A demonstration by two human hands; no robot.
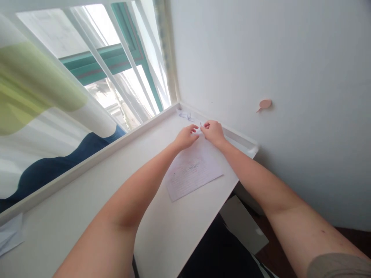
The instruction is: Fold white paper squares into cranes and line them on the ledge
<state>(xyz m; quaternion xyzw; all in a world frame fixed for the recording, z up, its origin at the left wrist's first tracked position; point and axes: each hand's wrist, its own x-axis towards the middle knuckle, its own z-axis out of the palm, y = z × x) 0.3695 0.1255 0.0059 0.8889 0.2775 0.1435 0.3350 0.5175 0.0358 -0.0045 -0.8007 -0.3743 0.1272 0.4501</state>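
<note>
Over the far end of the white desk (156, 154), my two hands are close together. My left hand (186, 137) has its thumb and fingers curved but apart, beside a small whitish thing (198, 132) in the gap between the hands. Fingers pinched together, my right hand (213, 132) has a thin, small thing at its tips, too small to name. Below both hands lies a sheet of paper (194, 173) with printed or written lines and a darker mark, its far part hidden by my hands.
Thin, pale purplish pieces (186, 115) lie near the far corner. A raised rim (95, 160) edges the desk by the curtained window (110, 61). Folded white paper (11, 234) rests at the near left. A pink hook-like piece (264, 104) is on the wall.
</note>
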